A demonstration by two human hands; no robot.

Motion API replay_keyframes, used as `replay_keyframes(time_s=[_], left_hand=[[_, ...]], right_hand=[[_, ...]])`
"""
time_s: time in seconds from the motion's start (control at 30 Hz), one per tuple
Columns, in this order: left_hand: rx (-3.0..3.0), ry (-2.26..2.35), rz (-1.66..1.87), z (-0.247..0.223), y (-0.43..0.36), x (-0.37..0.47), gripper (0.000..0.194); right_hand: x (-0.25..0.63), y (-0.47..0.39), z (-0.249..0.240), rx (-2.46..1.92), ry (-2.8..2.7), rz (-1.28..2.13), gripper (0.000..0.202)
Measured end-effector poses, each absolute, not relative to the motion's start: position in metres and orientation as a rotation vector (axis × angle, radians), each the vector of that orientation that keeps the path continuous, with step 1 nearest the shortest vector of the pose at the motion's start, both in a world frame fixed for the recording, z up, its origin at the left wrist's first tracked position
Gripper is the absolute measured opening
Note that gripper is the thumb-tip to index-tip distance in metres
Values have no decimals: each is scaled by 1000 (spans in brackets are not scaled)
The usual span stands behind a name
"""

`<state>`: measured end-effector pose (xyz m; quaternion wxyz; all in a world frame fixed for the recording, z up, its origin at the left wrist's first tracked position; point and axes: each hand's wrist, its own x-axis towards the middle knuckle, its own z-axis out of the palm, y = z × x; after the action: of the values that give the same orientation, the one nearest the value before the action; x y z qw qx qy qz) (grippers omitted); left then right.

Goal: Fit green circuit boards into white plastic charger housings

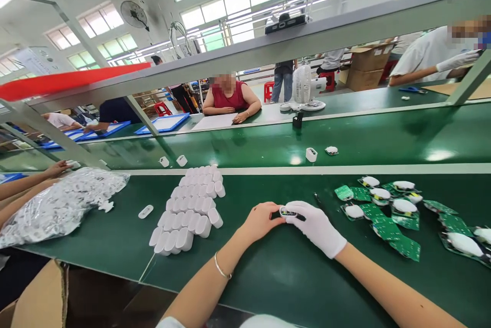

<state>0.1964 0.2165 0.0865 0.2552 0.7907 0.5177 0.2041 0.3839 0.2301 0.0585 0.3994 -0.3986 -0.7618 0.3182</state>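
Note:
Between my two hands, just above the green worktop, is a small white plastic housing (287,211) with dark and yellow parts showing in its open side. My bare left hand (261,223) pinches it from the left with thumb and fingertips. From the right, my white-gloved right hand (316,226) grips the same housing, its fingers covering part of it. Left of my hands stand rows of white oval housings (184,215). On the right lie several green circuit boards (387,228), some bearing white rounded parts (404,206).
A clear plastic bag of small white parts (65,205) lies at left, by a co-worker's arms (30,184). One white oval cap (146,211) lies near the rows. A dark pen-like tool (317,199) rests beyond my right hand. A metal rail (245,44) crosses ahead.

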Motion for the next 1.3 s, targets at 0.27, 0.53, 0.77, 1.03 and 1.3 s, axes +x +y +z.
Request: replay_keyframes(time_s=[0.27,0.53,0.77,1.03,1.3], left_hand=[[2153,1734,478,118,192,158,34],[1892,2885,432,96,139,100,37],[1973,2759,522,86,129,107,21],[2151,1979,883,77,152,166,13],[2053,1782,847,83,153,186,14]], right_hand=[[400,249,81,-1327,-1801,843,47],[483,377,128,-2153,-1662,135,40],[480,409,120,-2238,-1635,110,37],[418,427,102,-2000,-1965,255,51],[397,424,111,-1997,-1993,335,32]])
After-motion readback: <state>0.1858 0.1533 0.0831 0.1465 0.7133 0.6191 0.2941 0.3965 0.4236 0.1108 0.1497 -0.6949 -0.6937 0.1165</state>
